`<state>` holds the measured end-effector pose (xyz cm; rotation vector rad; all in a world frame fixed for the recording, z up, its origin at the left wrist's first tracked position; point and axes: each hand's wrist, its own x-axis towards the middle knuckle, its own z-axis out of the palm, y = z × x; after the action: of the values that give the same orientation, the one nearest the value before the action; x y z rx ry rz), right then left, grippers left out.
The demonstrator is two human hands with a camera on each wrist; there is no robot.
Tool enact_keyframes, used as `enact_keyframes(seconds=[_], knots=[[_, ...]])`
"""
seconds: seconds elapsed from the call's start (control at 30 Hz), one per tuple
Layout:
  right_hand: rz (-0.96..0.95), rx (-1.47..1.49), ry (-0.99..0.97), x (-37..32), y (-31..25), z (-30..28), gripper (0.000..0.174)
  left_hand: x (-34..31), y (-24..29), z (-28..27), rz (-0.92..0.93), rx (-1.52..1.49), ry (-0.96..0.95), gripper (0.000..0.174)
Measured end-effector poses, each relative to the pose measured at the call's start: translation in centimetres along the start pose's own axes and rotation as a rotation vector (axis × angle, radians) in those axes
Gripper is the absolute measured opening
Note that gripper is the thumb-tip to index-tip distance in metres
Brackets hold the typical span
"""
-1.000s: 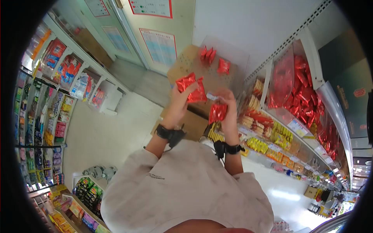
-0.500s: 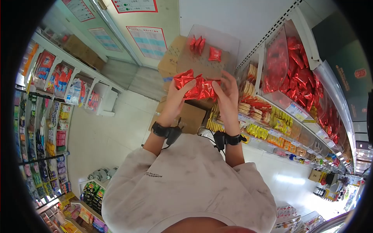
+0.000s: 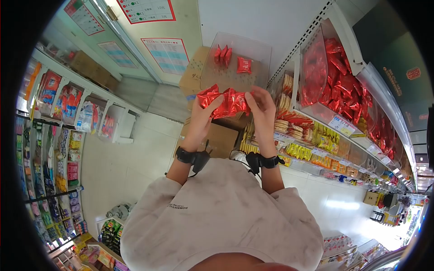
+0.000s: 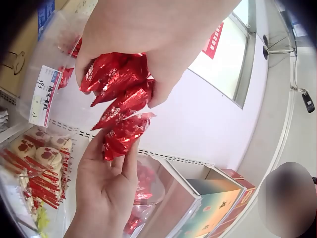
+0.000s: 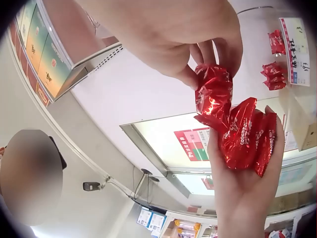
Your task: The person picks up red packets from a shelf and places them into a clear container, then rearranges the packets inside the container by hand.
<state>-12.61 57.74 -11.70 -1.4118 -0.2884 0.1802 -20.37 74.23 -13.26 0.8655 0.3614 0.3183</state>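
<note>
My left hand [image 3: 200, 118] grips several shiny red snack packets [image 5: 242, 141] side by side, fingers and thumb around their ends. One more red packet [image 5: 214, 91] is pinched in my right hand [image 3: 262, 108], right up against the row in the left. In the head view the two hands' packets make one crinkled red row in front of my body. Beyond them stands a clear plastic bin [image 3: 266, 50]. Inside it are a few upright red packets [image 3: 223, 56] and one lying flat [image 3: 244, 65].
Cardboard boxes [image 3: 214, 140] stand below the hands. To the right runs a shelf with a clear bin heaped with red packets [image 3: 337, 83], wrapped biscuits [image 3: 296, 131] and yellow packets [image 3: 300, 151]. A price tag [image 4: 45, 96] hangs on the clear bin's front.
The right hand has brought its single packet leftward against those in the left hand. Since half a second ago the hands have barely moved, while the head view has shifted a little.
</note>
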Motion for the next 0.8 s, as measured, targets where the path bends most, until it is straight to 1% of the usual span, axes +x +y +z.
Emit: enact_keyframes(seconds=[0.1,0.2,0.3,0.33,0.43,0.47,0.53,0.57,0.63,0.73,0.8], knots=[[0.007,0.251,0.05,0.2,0.7,0.3,0.034,0.1,0.0,0.2,0.051,0.009,0.059,0.051],[0.055,0.298,0.056,-0.4,0.2,1.8,0.032,0.5,-0.7,0.2,0.139,0.021,0.097,0.051],[0.041,0.208,-0.009,-0.7,0.3,3.4,0.031,1.0,-1.4,0.0,0.185,0.049,0.12,0.052],[0.04,0.158,-0.027,-0.6,1.2,3.4,0.029,1.0,-1.6,0.1,0.204,0.045,0.119,0.053],[-0.066,0.092,0.014,-0.5,2.5,3.8,0.028,0.6,-2.0,0.0,0.226,0.049,0.127,0.056],[-0.069,0.082,0.033,-0.6,2.9,3.6,0.027,0.6,-2.1,0.1,0.233,0.052,0.129,0.057],[-0.086,0.064,0.066,-0.4,3.2,3.6,0.025,0.2,-2.5,-0.3,0.254,-0.034,0.072,0.06],[-0.119,0.007,0.065,-0.4,3.1,3.7,0.024,0.1,-2.5,-0.4,0.269,-0.076,0.042,0.062],[-0.185,-0.106,0.059,-0.7,2.2,3.9,0.022,0.2,-2.3,-0.3,0.284,-0.004,0.061,0.063],[-0.247,-0.106,-0.004,-1.4,1.3,5.0,0.02,0.5,-1.0,0.1,0.282,0.083,0.079,0.063],[-0.143,-0.032,-0.029,-1.8,0.7,5.1,0.021,0.3,0.2,0.5,0.244,0.105,0.072,0.062]])
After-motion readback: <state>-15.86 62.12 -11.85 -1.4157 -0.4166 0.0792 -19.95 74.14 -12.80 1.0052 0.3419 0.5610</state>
